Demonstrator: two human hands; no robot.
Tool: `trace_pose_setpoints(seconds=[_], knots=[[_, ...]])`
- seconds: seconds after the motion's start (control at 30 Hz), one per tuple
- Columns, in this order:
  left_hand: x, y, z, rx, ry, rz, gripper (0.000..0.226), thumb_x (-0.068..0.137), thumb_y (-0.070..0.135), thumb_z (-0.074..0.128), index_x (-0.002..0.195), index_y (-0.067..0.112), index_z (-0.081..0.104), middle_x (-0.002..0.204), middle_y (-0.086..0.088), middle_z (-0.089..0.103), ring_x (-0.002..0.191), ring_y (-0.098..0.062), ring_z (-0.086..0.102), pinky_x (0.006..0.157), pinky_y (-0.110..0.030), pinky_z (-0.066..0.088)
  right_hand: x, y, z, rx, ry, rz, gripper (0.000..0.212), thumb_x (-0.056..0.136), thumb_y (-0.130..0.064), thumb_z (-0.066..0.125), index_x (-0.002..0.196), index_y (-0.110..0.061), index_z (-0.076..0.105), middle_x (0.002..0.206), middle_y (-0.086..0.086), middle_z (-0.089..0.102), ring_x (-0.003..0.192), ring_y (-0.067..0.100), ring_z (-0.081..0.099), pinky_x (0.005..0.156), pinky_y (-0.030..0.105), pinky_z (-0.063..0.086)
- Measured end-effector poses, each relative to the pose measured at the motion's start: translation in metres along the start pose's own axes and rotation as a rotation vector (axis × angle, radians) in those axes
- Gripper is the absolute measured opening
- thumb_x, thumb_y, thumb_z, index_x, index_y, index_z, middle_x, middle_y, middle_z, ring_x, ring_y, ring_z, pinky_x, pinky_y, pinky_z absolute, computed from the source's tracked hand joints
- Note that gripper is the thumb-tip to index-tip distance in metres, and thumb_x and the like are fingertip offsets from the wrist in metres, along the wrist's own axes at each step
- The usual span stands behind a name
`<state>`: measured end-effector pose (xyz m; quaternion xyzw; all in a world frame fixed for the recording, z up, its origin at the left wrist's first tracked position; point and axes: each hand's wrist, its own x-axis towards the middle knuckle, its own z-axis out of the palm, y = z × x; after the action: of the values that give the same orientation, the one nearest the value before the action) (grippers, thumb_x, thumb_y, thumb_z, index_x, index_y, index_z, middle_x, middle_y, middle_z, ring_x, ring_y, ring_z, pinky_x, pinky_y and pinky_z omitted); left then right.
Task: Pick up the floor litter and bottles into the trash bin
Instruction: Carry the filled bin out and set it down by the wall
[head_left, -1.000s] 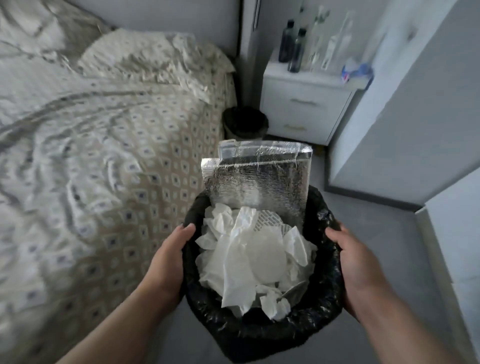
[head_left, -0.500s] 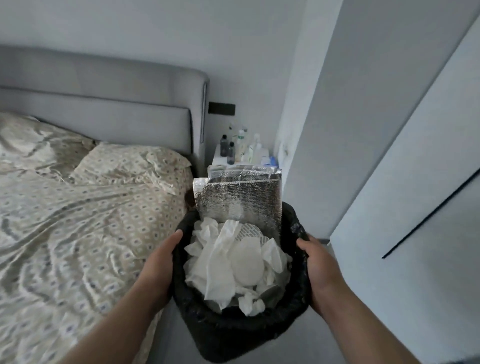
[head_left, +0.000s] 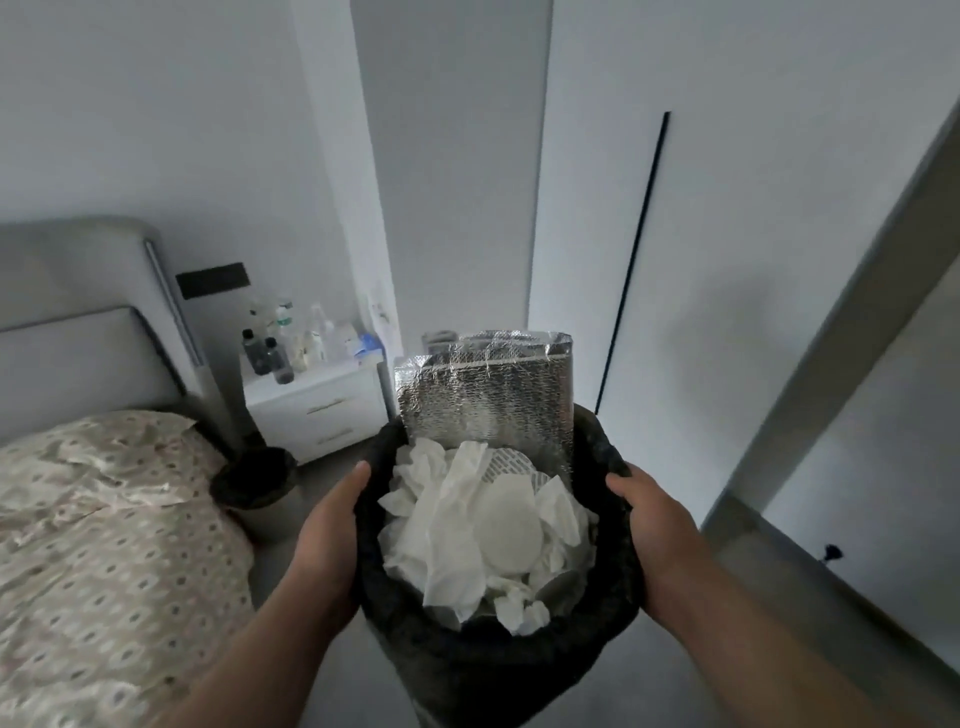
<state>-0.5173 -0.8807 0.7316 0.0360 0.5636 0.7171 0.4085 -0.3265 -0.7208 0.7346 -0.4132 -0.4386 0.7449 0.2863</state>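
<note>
I hold a trash bin (head_left: 483, 660) lined with a black bag in front of me, lifted off the floor. My left hand (head_left: 327, 540) grips its left side and my right hand (head_left: 660, 540) grips its right side. Crumpled white tissues (head_left: 452, 540) and a round white pad fill the bin. A silver foil bag (head_left: 488, 410) stands upright at the bin's far rim. Several bottles (head_left: 270, 353) stand on the white nightstand (head_left: 317, 410) beyond.
A bed (head_left: 104, 545) with a patterned cover lies to the left. A second black-lined bin (head_left: 254, 480) sits on the floor between bed and nightstand. White wardrobe doors (head_left: 727, 312) rise on the right, with grey floor below them.
My view has risen and turned right, so the nightstand and second bin now sit left of the held bin. Both hands keep their grip on the bin.
</note>
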Motion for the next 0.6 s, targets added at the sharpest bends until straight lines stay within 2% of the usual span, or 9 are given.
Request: trace_pose_setpoints(seconds=[0.07,0.13,0.2,0.3,0.4,0.53,0.6], knots=[[0.008,-0.007,0.023,0.031,-0.039,-0.017,0.038,0.094,0.036,0.045,0.104,0.009,0.069,0.098,-0.013,0.073,0.082,-0.027,0.070,0.078,-0.040,0.050,0.001,-0.001,-0.023,0.006,0.073,0.000,0.027,0.090,-0.016,0.045,0.104,-0.014,0.067,0.100,0.015,0.072,0.094,0.036,0.068,0.087,0.050,0.053],[0.017,-0.017,0.052,0.081,-0.089,-0.040,0.037,0.094,0.036,0.045,0.105,0.009,0.068,0.092,-0.011,0.074,0.070,-0.025,0.070,0.069,-0.036,0.050,0.001,-0.008,-0.051,0.020,0.144,-0.024,0.026,0.089,-0.018,0.046,0.105,-0.014,0.067,0.103,0.017,0.071,0.098,0.037,0.067,0.093,0.053,0.050],[0.021,-0.026,0.089,0.119,-0.162,-0.056,0.035,0.095,0.034,0.044,0.101,0.009,0.068,0.080,-0.008,0.074,0.059,-0.021,0.068,0.060,-0.033,0.048,0.002,-0.020,-0.082,0.040,0.220,-0.054,0.024,0.089,-0.016,0.047,0.101,-0.013,0.067,0.098,0.016,0.072,0.092,0.035,0.068,0.086,0.047,0.051],[0.026,-0.038,0.143,0.138,-0.252,-0.096,0.033,0.096,0.032,0.044,0.099,0.010,0.068,0.079,-0.008,0.075,0.063,-0.021,0.070,0.066,-0.036,0.048,0.004,-0.040,-0.127,0.072,0.301,-0.107,0.021,0.091,-0.014,0.046,0.097,-0.012,0.066,0.092,0.016,0.071,0.083,0.029,0.067,0.078,0.039,0.050],[0.030,-0.050,0.191,0.131,-0.318,-0.140,0.033,0.096,0.032,0.042,0.102,0.010,0.067,0.086,-0.008,0.075,0.070,-0.022,0.070,0.071,-0.037,0.048,0.005,-0.051,-0.165,0.100,0.397,-0.134,0.022,0.090,-0.016,0.048,0.100,-0.015,0.067,0.099,0.017,0.072,0.090,0.034,0.068,0.084,0.045,0.051],[0.028,-0.073,0.253,0.154,-0.452,-0.185,0.033,0.098,0.027,0.037,0.092,0.010,0.065,0.066,-0.003,0.073,0.049,-0.014,0.066,0.064,-0.034,0.043,-0.008,-0.064,-0.215,0.159,0.531,-0.180,0.023,0.090,-0.012,0.047,0.101,-0.013,0.068,0.093,0.014,0.073,0.087,0.032,0.067,0.085,0.044,0.050],[0.030,-0.086,0.280,0.164,-0.511,-0.217,0.032,0.097,0.028,0.041,0.097,0.009,0.067,0.073,-0.004,0.074,0.060,-0.017,0.069,0.066,-0.036,0.045,-0.018,-0.070,-0.237,0.185,0.583,-0.200,0.023,0.090,-0.012,0.048,0.102,-0.012,0.068,0.094,0.014,0.073,0.089,0.032,0.068,0.086,0.044,0.050]])
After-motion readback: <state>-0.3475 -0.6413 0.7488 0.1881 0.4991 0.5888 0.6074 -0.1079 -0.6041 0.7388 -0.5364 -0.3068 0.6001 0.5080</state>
